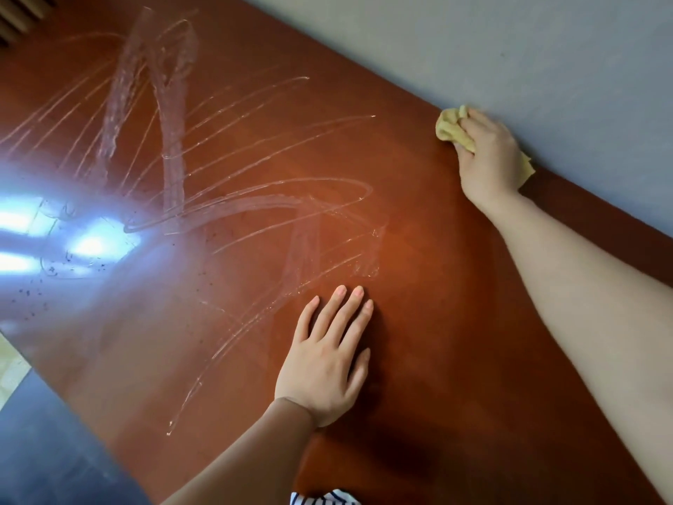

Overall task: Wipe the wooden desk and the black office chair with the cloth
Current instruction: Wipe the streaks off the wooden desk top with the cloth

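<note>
The reddish-brown wooden desk (418, 249) fills most of the view, running diagonally. Wet wipe streaks arc across its left and middle parts. My right hand (488, 154) grips a bunched yellow cloth (451, 127) and presses it on the desk's far edge, right against the wall. My left hand (327, 359) lies flat on the desk near its middle, fingers straight and together, holding nothing. The black office chair is out of view.
A grey-blue wall (528, 60) borders the desk's far edge. Bright window glare (83, 242) reflects off the desk at the left. A dark floor (47, 450) shows beyond the desk's near left edge, and slatted wood (18, 16) sits at the top left corner.
</note>
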